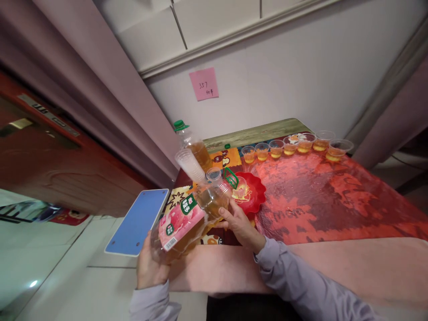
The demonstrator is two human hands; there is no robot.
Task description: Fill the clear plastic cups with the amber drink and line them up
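Note:
A large clear bottle (pixel 183 220) with a pink label and amber liquid is held tilted, its neck pointing up and right. My left hand (pixel 149 263) supports the bottle's base. Near the neck, my right hand (pixel 239 223) grips the bottle's shoulder. The green handle ring (pixel 231 178) is around the neck. Below the bottle's mouth lies a red scalloped plate (pixel 257 194) with a clear cup (pixel 240 188) on it. Whether liquid is flowing cannot be made out. Just behind the bottle stand another clear cup (pixel 214 174) and a leaning stack of cups (pixel 190 165).
A second bottle (pixel 198 149) with a green cap stands at the table's back left. A loose green cap (pixel 227 146) lies nearby. Several cups of amber liquid (pixel 276 149) line the back edge. A blue stool (pixel 138 223) is left of the red-covered table (pixel 301 200).

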